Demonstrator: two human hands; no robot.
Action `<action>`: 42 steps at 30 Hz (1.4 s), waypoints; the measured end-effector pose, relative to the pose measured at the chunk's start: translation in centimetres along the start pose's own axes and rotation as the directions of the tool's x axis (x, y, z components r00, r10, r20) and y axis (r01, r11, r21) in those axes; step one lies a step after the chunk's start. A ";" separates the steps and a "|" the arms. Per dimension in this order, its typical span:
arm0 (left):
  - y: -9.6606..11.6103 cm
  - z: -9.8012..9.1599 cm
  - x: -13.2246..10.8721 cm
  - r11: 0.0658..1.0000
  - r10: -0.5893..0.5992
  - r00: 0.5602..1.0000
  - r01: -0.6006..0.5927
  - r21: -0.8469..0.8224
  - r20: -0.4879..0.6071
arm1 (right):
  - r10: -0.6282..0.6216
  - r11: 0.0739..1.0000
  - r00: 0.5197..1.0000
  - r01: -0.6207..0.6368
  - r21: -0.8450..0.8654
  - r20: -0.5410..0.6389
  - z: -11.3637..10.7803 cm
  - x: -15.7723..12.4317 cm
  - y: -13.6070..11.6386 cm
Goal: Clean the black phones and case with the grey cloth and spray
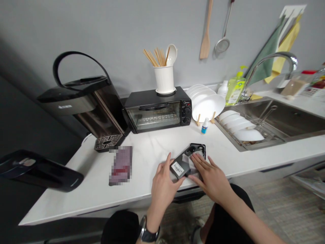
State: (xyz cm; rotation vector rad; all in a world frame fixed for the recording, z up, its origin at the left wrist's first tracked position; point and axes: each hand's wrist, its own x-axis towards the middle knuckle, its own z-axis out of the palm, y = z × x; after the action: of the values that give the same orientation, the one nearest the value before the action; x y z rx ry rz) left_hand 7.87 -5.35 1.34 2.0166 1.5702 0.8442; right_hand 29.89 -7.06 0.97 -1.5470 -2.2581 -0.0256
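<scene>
A dark grey phone (183, 160) lies tilted at the counter's front edge, with a white barcode sticker at its near end and round camera lenses at its far end. A black case-like frame (203, 147) shows beside and partly under it; how the two fit together I cannot tell. My left hand (164, 181) grips the near end of the phone between thumb and fingers. Fingers together, my right hand (207, 173) presses a thin white wipe (187, 160) onto the phone's back, covering much of it. A small white-and-blue bottle (204, 126) stands upright beyond the phone.
A pixelated purple-grey item (121, 165) lies on the white counter (142, 179) to the left. Behind stand a water dispenser (101, 108), a toaster oven (157, 112) and racked plates (209, 103). A dark cylinder (40, 171) juts in at left; the sink (291, 125) is right.
</scene>
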 end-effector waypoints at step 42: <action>-0.3 0.3 0.1 0.999 -0.016 0.998 0.015 0.031 0.061 | -0.090 0.983 0.992 0.074 0.166 0.088 -0.3 -0.7 -5.3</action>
State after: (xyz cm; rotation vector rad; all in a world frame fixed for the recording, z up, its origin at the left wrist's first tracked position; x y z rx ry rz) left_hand 7.88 -5.14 1.00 2.0296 1.5718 0.7492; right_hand 25.39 -9.81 2.11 -1.3974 -2.3323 0.2077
